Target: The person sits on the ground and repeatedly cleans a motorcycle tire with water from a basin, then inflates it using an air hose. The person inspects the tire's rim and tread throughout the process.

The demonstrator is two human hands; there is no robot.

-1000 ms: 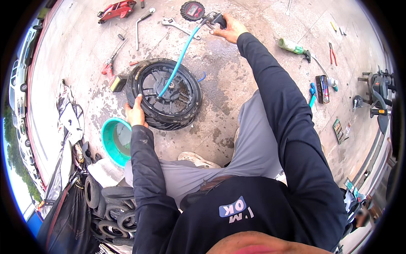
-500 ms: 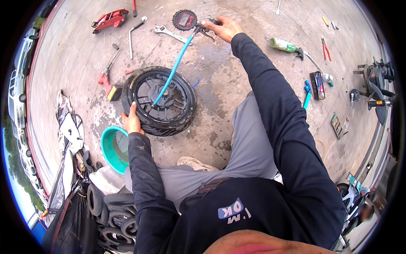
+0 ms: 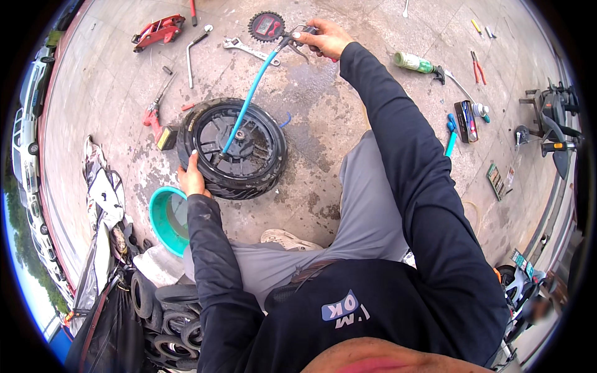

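A wheel with a black tyre and dark spoked rim (image 3: 258,148) lies flat on the wet-spotted ground in front of me. My left hand (image 3: 194,179) grips the tyre's near left edge, thumb on top of the sidewall and the other fingers mostly hidden. Beyond the wheel, my right hand (image 3: 324,39) is closed round the handle of a tyre inflator with a round digital gauge (image 3: 266,26), held above the ground. Its blue hose (image 3: 254,87) runs down to the rim near the hub, where its end meets the wheel; the valve itself is hidden.
An adjustable wrench (image 3: 252,51), a red drill (image 3: 153,118), an angled wrench (image 3: 191,59) and a red floor jack (image 3: 158,33) lie beyond the wheel. A green bucket of water (image 3: 157,217) stands by my left forearm. Rightward are a spray bottle (image 3: 413,63) and pliers (image 3: 477,67). Old tyres (image 3: 142,292) are piled lower left.
My right hand and the gauge have shifted slightly left and away from me, with the gauge turned a little. My left hand keeps its grip on the tyre.
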